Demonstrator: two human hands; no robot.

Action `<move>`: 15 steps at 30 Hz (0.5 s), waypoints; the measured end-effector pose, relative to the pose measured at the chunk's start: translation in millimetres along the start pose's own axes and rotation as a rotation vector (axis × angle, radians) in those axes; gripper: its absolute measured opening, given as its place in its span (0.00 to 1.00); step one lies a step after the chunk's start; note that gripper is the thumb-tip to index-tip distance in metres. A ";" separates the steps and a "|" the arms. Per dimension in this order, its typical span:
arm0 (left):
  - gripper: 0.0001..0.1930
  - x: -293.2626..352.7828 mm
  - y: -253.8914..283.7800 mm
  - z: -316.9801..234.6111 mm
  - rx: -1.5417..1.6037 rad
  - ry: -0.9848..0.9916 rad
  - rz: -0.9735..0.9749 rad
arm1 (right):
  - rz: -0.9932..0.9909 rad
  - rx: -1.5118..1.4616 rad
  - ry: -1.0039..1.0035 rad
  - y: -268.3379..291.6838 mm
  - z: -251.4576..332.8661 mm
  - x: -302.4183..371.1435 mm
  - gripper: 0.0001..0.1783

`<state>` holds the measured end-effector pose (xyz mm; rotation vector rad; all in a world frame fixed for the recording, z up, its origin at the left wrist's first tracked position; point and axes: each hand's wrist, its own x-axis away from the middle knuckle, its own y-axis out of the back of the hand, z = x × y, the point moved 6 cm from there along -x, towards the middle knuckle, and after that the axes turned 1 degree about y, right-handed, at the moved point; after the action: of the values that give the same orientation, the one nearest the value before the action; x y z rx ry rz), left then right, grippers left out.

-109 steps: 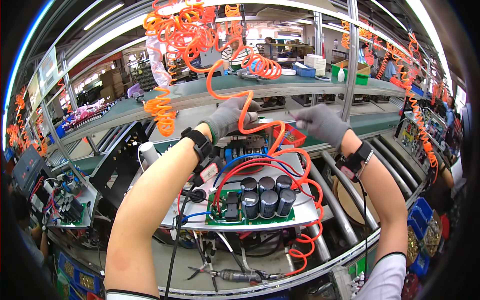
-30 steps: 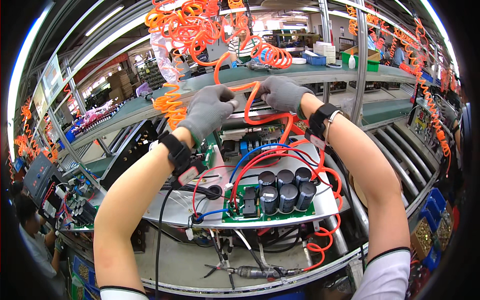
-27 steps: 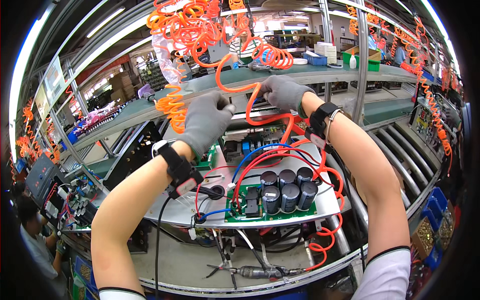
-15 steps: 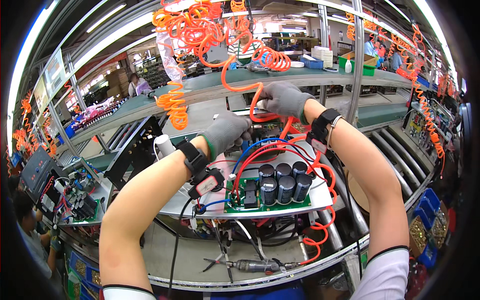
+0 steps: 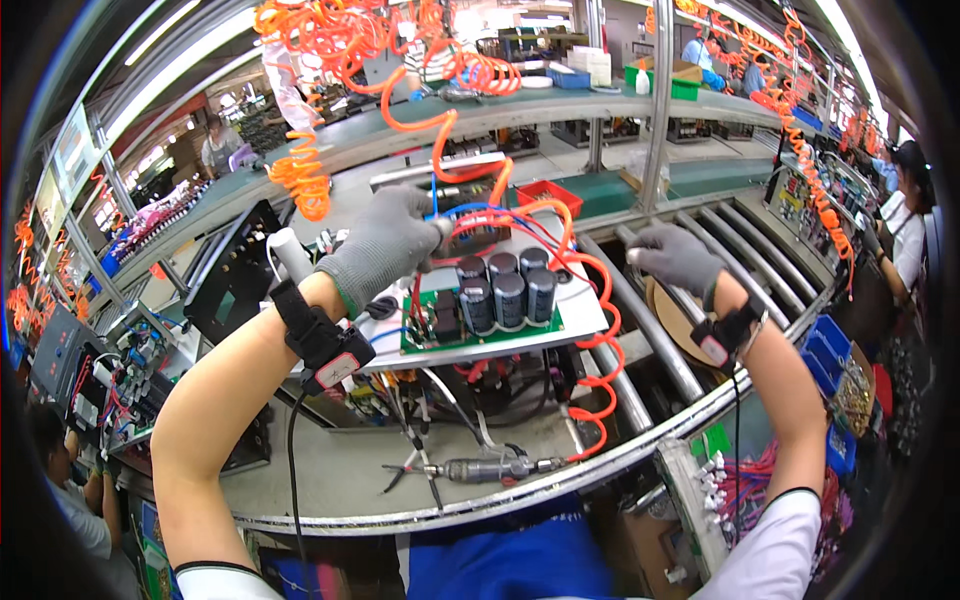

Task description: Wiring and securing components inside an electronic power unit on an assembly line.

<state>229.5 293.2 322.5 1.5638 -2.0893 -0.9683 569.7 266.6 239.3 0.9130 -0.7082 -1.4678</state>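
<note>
My left hand [image 5: 390, 240], in a grey glove, is closed around red and blue wires [image 5: 505, 217] above a white metal panel [image 5: 575, 325]. In front of it, a green circuit board [image 5: 412, 340] with several black cylindrical capacitors [image 5: 508, 297] lies on the panel. My right hand [image 5: 680, 262], also gloved, is held over the rollers to the right, fingers loosely bent and apart, with nothing seen in it. A coiled orange air hose [image 5: 445, 135] hangs down behind the wires. What lies under my left palm is hidden.
An air screwdriver [image 5: 485, 468] lies on the lower ledge. Metal rollers [image 5: 765, 255] run at the right, and a red tray [image 5: 550, 196] sits behind the panel. Blue bins [image 5: 825, 355] with small metal parts stand at far right. Another open unit [image 5: 120, 385] is at left.
My right hand has let go at the orange hose and moved right and down, over the rollers. My left hand has taken hold of the wires. The view has turned to the right.
</note>
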 end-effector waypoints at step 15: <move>0.21 219.4 -218.2 42.9 -0.245 -0.713 -0.199 | 0.417 -1.438 -0.600 -296.2 14.7 283.7 0.20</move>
<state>282.2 66.9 113.7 1.4466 -2.1244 -2.0059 410.0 16.0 -43.8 -0.7515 -0.0830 -1.3984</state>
